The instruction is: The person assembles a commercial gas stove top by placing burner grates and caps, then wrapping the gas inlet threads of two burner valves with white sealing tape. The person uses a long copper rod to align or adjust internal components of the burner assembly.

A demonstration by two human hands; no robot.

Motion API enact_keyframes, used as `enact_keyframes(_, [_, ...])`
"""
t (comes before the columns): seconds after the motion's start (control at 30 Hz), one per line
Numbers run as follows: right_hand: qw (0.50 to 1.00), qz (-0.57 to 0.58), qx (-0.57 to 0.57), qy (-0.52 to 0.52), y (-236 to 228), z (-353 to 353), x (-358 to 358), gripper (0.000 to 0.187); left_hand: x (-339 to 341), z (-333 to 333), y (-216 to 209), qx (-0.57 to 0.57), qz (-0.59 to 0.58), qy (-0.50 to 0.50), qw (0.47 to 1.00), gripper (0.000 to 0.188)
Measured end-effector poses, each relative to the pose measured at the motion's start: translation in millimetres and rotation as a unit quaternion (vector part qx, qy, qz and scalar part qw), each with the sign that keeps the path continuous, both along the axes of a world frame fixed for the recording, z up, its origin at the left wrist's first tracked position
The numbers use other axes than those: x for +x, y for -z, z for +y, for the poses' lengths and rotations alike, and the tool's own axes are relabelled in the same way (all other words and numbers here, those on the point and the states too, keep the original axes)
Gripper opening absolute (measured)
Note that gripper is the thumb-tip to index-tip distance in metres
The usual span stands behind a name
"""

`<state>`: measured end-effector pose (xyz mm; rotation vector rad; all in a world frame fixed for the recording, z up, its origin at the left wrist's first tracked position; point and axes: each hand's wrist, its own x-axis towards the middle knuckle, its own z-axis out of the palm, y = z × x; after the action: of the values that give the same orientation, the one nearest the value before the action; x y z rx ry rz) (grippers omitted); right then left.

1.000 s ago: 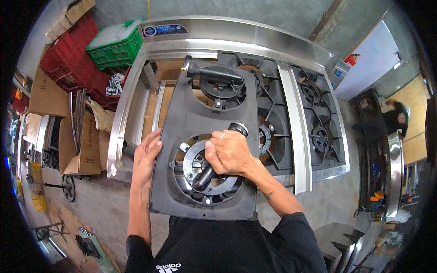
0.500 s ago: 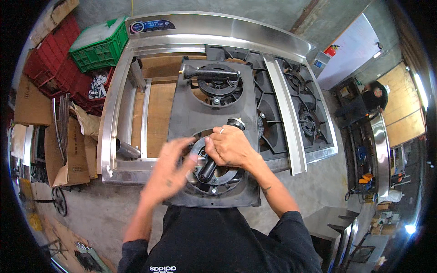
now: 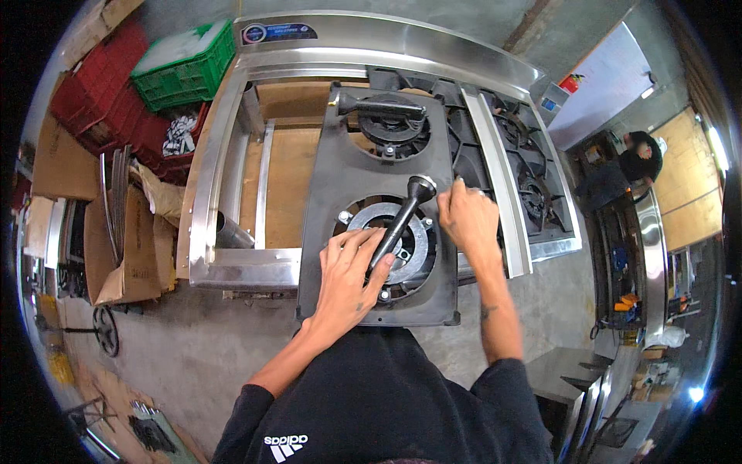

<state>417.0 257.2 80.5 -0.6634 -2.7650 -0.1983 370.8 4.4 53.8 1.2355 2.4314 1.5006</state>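
A black cast-iron burner tube [image 3: 398, 222] with a flared end lies slantwise over the near burner ring [image 3: 421, 243]. My left hand [image 3: 348, 267] is closed round the tube's lower end, thumb on one side and fingers on the other. To the right of the flared end, apart from it, my right hand [image 3: 470, 216] is closed in a pinch; a small tip shows above its fingers, too small to name. Both burners sit in a black two-hole stove top plate [image 3: 379, 182]. The far burner [image 3: 390, 127] has its own tube lying across it, with a brass-coloured tip.
The plate rests on a stainless steel stove frame [image 3: 209, 201]. Black pan grates [image 3: 533, 162] stand at its right. At the left are a green crate [image 3: 185, 73], red crates [image 3: 97, 97] and a cardboard box [image 3: 135, 247]. A person [image 3: 638, 166] is at the far right.
My right hand has left the burner tube and moved right. My left hand has come onto the tube's lower end. The tube's flared end now shows without the light-coloured cap seen earlier.
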Motion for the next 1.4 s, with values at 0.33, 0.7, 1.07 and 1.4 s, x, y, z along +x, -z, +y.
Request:
enact_keyframes(0.33, [0.99,0.092,-0.067,0.079,17,-29,9,0.031,1,0,3,0.007,-0.007,-0.002,1.0,0.044])
enact_keyframes(0.7, [0.987,0.081,-0.105,0.094,15,-30,12,0.036,1,-2,4,0.001,0.012,0.004,1.0,0.045])
enact_keyframes(1.07, [0.991,0.124,0.044,-0.032,-26,-48,0,0.023,-2,-12,6,0.099,-0.047,-0.007,0.994,0.045])
enact_keyframes(1.4, [0.99,0.138,0.008,0.024,-26,-37,22,0.025,-13,-48,0,0.088,-0.044,-0.079,0.992,0.035])
